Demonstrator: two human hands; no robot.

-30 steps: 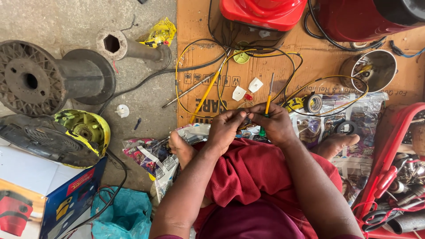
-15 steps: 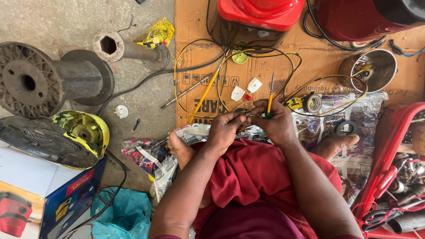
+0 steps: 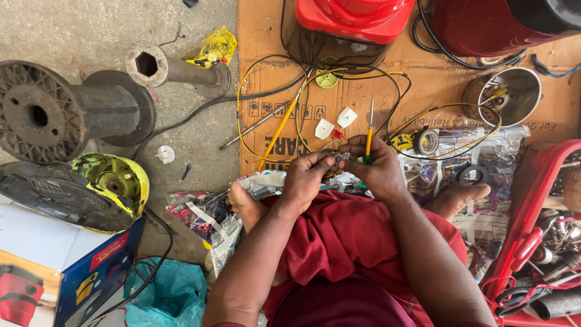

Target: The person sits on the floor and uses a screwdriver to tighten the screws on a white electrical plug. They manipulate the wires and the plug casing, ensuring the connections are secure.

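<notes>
- A small metal part [image 3: 340, 157] sat pinched between both hands, above the red-clothed lap [image 3: 357, 242].
- The left hand [image 3: 307, 178] gripped that part.
- The right hand [image 3: 378, 169] clasped a yellow-green screwdriver [image 3: 368, 136], tip upward.
- Yellow wires [image 3: 266, 103] looped over the cardboard sheet [image 3: 260, 48] beyond.

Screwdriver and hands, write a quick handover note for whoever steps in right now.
Right hand: grips the screwdriver, orange shaft pointing away from the body, green handle in the fist.
Left hand: pinches a small metal part against the right hand; its detail is too small to tell.
Nearby: yellow wires looped over the cardboard sheet, two white plastic pieces, a tape roll, and the red appliance base at the top.
Done: cannot tell.
Left: the small part is not yet set down or fitted anywhere.
</notes>
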